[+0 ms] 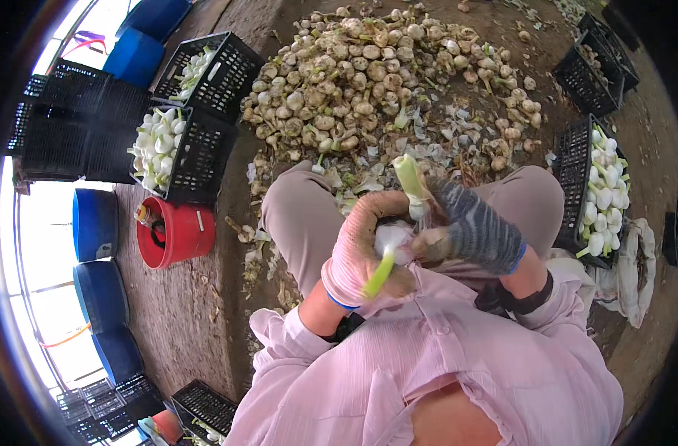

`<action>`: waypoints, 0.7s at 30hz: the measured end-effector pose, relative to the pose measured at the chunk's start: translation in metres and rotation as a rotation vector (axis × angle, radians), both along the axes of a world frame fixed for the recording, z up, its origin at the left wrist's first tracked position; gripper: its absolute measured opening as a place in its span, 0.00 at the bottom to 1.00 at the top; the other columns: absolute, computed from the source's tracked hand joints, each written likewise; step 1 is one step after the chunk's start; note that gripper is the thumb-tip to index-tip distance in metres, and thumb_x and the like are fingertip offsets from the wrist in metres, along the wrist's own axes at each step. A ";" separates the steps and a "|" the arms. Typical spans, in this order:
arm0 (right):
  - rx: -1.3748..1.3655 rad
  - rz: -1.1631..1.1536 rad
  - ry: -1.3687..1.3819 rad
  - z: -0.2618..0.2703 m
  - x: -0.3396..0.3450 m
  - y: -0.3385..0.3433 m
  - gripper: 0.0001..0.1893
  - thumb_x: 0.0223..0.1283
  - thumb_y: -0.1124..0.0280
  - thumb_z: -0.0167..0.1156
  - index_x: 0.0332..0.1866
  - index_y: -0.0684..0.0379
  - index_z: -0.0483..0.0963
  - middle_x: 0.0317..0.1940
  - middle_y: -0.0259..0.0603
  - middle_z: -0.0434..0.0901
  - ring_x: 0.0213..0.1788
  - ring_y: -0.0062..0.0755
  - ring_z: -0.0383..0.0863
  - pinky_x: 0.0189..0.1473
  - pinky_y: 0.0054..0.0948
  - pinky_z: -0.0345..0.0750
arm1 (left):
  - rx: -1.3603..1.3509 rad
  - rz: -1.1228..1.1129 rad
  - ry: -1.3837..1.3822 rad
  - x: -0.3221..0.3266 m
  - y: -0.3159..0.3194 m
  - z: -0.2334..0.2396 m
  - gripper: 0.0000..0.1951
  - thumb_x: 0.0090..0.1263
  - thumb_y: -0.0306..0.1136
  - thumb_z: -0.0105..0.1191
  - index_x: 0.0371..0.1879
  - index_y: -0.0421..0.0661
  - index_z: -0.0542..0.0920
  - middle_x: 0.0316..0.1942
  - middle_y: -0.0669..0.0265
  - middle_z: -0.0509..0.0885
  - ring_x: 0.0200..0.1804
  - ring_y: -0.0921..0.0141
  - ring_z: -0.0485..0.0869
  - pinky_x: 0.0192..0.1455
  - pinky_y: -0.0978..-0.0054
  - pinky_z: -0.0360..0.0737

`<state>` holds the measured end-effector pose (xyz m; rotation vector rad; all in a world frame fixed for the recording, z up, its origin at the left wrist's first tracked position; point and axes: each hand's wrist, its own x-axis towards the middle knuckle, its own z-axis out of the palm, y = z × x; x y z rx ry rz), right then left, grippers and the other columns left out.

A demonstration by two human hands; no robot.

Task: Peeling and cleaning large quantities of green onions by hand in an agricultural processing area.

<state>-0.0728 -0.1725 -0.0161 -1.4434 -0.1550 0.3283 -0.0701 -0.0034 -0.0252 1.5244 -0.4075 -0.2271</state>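
Note:
My left hand point(366, 245), in a soiled pink-and-white knit glove, is closed around a white garlic bulb point(392, 237) with a short green stem. In a grey striped glove, my right hand point(467, 228) has its fingertips against the bulb's right side. Between the hands a pale green stem with loose skin point(411, 181) stands up; whether the right fingers pinch it or only the skin is unclear. Beyond my knees lies a large heap of unpeeled, soil-stained garlic bulbs point(339, 78), with shed papery skins point(456, 125) on its near side.
Black plastic crates of clean white garlic stand at the left point(202, 150) and right point(576, 184). Another black crate point(590, 83) is at the far right. A red bucket point(185, 231) stands at the left, near blue barrels point(96, 223). A white sack point(637, 273) lies beside the right crate.

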 end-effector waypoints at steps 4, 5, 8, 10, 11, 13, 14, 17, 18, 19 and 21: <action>0.388 0.042 0.422 0.006 0.002 -0.006 0.26 0.46 0.74 0.66 0.53 0.62 0.68 0.38 0.33 0.77 0.38 0.20 0.76 0.41 0.22 0.76 | -0.196 -0.031 0.165 -0.001 0.005 -0.008 0.26 0.48 0.26 0.56 0.49 0.35 0.66 0.41 0.61 0.74 0.42 0.72 0.74 0.48 0.76 0.71; 0.356 0.021 0.381 0.002 0.001 -0.006 0.26 0.46 0.75 0.66 0.54 0.62 0.68 0.39 0.33 0.78 0.39 0.20 0.76 0.41 0.22 0.76 | -0.210 -0.056 0.164 0.000 0.006 -0.008 0.27 0.46 0.25 0.55 0.49 0.35 0.66 0.41 0.61 0.74 0.42 0.72 0.74 0.48 0.77 0.71; 0.430 0.003 0.394 0.001 -0.001 -0.009 0.27 0.46 0.74 0.67 0.55 0.61 0.68 0.41 0.35 0.78 0.41 0.22 0.77 0.44 0.23 0.76 | 0.009 0.078 -0.067 0.008 0.005 -0.010 0.28 0.46 0.24 0.55 0.50 0.35 0.65 0.40 0.61 0.74 0.40 0.71 0.74 0.47 0.76 0.71; 0.233 -0.132 0.137 -0.004 -0.006 0.000 0.27 0.46 0.74 0.67 0.55 0.60 0.68 0.41 0.34 0.78 0.41 0.22 0.77 0.45 0.23 0.75 | -0.141 0.336 0.209 0.004 -0.011 -0.003 0.28 0.51 0.28 0.57 0.52 0.36 0.64 0.37 0.61 0.74 0.38 0.72 0.74 0.43 0.76 0.74; 0.134 -0.200 0.008 -0.010 -0.010 0.005 0.26 0.46 0.74 0.67 0.54 0.59 0.68 0.41 0.34 0.78 0.42 0.22 0.77 0.45 0.23 0.75 | 0.059 0.394 0.149 0.008 -0.008 -0.018 0.27 0.56 0.35 0.57 0.52 0.37 0.64 0.34 0.64 0.74 0.34 0.73 0.75 0.38 0.77 0.75; 0.024 -0.164 -0.209 -0.034 -0.017 0.003 0.23 0.48 0.76 0.66 0.52 0.60 0.69 0.40 0.34 0.79 0.42 0.24 0.77 0.46 0.27 0.76 | -0.282 0.209 0.422 0.001 -0.002 0.009 0.28 0.58 0.46 0.58 0.50 0.39 0.66 0.32 0.66 0.76 0.30 0.76 0.75 0.35 0.80 0.75; 0.111 -0.141 -0.124 -0.027 -0.015 0.004 0.22 0.48 0.77 0.65 0.52 0.60 0.69 0.40 0.34 0.79 0.42 0.24 0.77 0.46 0.27 0.76 | -0.297 0.230 0.432 0.000 -0.003 0.011 0.29 0.57 0.49 0.58 0.50 0.40 0.67 0.31 0.67 0.76 0.29 0.77 0.74 0.34 0.80 0.74; -0.031 -0.212 -0.046 -0.021 -0.003 0.001 0.18 0.52 0.80 0.59 0.50 0.61 0.70 0.39 0.35 0.79 0.42 0.25 0.78 0.45 0.26 0.76 | -0.304 0.250 0.464 -0.002 -0.003 0.014 0.33 0.55 0.56 0.59 0.49 0.41 0.68 0.30 0.68 0.77 0.27 0.79 0.74 0.32 0.82 0.73; -0.242 -0.226 -0.197 -0.025 0.002 -0.006 0.17 0.52 0.80 0.59 0.49 0.62 0.70 0.39 0.36 0.79 0.41 0.25 0.78 0.44 0.26 0.76 | -0.276 0.229 0.472 -0.003 0.000 0.014 0.34 0.54 0.58 0.59 0.49 0.41 0.68 0.31 0.68 0.77 0.28 0.79 0.74 0.32 0.83 0.73; -0.452 -0.238 -0.348 -0.027 0.004 -0.009 0.16 0.52 0.80 0.58 0.49 0.62 0.70 0.38 0.37 0.79 0.41 0.25 0.78 0.44 0.25 0.76 | -0.247 0.208 0.479 -0.004 0.001 0.015 0.36 0.53 0.60 0.58 0.49 0.41 0.68 0.31 0.68 0.77 0.28 0.80 0.74 0.32 0.83 0.73; 0.061 -0.227 -0.048 -0.016 -0.001 -0.006 0.17 0.51 0.75 0.62 0.48 0.65 0.71 0.37 0.43 0.78 0.37 0.29 0.78 0.41 0.28 0.74 | -0.334 0.213 0.444 -0.006 0.000 0.010 0.35 0.53 0.59 0.59 0.48 0.41 0.69 0.33 0.68 0.77 0.30 0.80 0.74 0.34 0.83 0.73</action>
